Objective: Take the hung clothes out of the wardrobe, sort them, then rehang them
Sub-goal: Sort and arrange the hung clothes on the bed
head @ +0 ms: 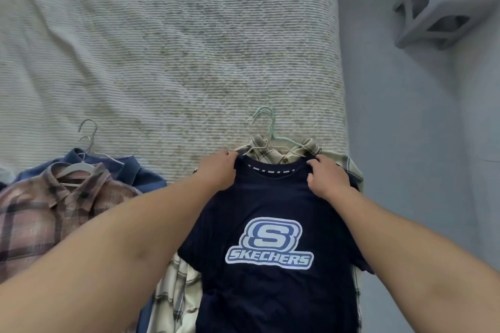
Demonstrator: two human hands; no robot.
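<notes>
A navy T-shirt (273,292) with a white and blue logo lies face up on the bed, on top of a cream plaid shirt (176,297). My left hand (219,170) pinches its left shoulder and my right hand (324,177) pinches its right shoulder, beside the collar. Mint and white hangers (266,127) stick out above the collar from the cream shirt. At the left lies a pink plaid shirt (40,222) on a white hanger (78,167), over a blue shirt (146,178) whose metal hook shows.
The bed (162,48) has a pale ribbed cover and fills the left and middle of the view. Its right edge runs down past my right hand. Beyond it is grey floor (419,170) with a grey plastic stool (446,5) at the top right.
</notes>
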